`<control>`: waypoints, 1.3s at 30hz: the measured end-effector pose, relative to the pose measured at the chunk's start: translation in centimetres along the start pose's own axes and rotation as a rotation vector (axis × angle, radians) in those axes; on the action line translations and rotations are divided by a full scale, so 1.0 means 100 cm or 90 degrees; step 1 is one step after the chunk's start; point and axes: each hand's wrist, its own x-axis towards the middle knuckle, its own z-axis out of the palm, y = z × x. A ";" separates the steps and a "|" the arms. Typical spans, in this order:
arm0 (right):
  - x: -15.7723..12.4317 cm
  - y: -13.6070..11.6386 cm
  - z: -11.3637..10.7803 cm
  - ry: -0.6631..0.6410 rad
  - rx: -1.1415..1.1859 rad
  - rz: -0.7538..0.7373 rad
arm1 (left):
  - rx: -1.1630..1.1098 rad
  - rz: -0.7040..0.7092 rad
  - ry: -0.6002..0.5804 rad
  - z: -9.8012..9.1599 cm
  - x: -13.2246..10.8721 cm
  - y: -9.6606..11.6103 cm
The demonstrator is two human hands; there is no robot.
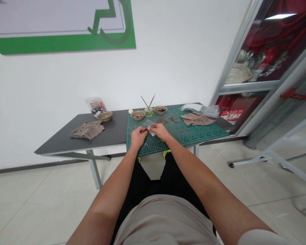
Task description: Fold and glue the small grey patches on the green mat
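Over the green cutting mat (193, 133), both of my hands meet with fingers pinched together. Between them is a small clear plastic bag (152, 133). My left hand (139, 137) grips its left side, and a small dark bit shows at those fingertips. On the other side, my right hand (160, 131) holds the bag between thumb and fingers. Just beyond lie a brown flat piece (162, 120) and a dark flat packet (173, 118). What is inside the bag is too small to make out.
Behind my hands stand a glass jar (148, 112) with two thin sticks, a bowl (137, 115) and another bowl (160, 109) with dark bits. Brown cloths (88, 130) lie left and right. A third bowl (104, 116) and plastic bags (204, 109) are on the table (112, 132), against the wall.
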 end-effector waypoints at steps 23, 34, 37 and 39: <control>0.000 -0.001 0.001 0.000 0.020 0.007 | 0.006 0.002 0.007 0.000 0.000 -0.002; 0.000 -0.001 0.000 0.007 -0.014 -0.005 | -0.001 0.014 -0.016 0.000 0.001 -0.004; -0.001 -0.004 0.000 0.015 -0.016 -0.006 | 0.006 0.013 -0.023 0.000 0.002 -0.005; 0.000 -0.004 0.000 0.001 0.011 0.008 | -0.006 0.002 -0.014 0.000 0.003 -0.005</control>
